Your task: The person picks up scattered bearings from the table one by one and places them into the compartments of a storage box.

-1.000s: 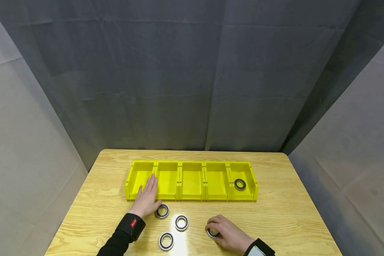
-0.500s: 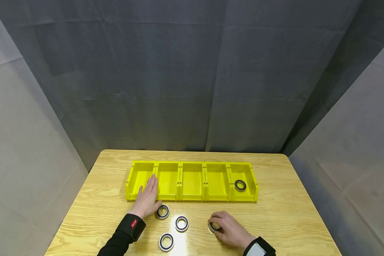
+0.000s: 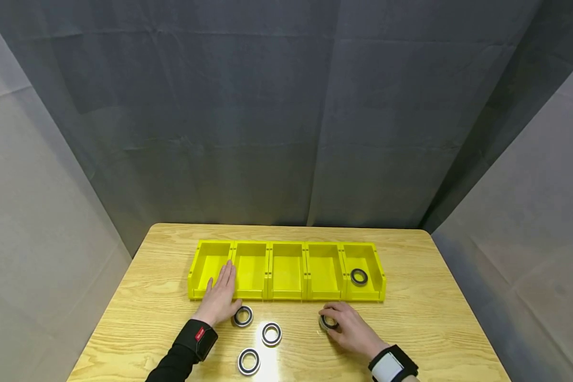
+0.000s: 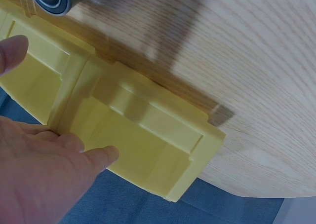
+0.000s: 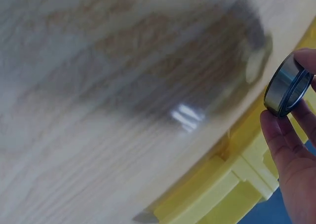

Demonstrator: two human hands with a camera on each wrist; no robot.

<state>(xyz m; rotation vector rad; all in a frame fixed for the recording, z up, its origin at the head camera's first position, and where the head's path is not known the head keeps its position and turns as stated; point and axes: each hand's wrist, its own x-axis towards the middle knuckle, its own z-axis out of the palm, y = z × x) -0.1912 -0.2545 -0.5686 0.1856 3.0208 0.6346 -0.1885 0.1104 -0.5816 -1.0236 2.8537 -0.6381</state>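
My right hand (image 3: 350,328) pinches a ball bearing (image 5: 284,86) between thumb and fingers, just in front of the yellow bin row (image 3: 288,293). In the right wrist view the bearing is tilted, its steel outer ring facing the camera. My left hand (image 3: 218,297) lies with fairly straight fingers over the divider between the two leftmost compartments; the left wrist view shows its fingertips (image 4: 106,155) at that bin. Close by the left thumb, a second bearing (image 3: 243,316) lies flat on the table. Another bearing (image 3: 359,276) sits inside the rightmost compartment.
Two more bearings, one near the middle (image 3: 271,334) and one closer to the front (image 3: 249,362), lie on the wooden table (image 3: 439,329). A dark grey curtain (image 3: 248,116) hangs behind the table, with pale panels on both sides.
My right hand has carried its bearing up from the table's front area, forward and slightly right toward the bins. The left hand and the other bearings have stayed put.
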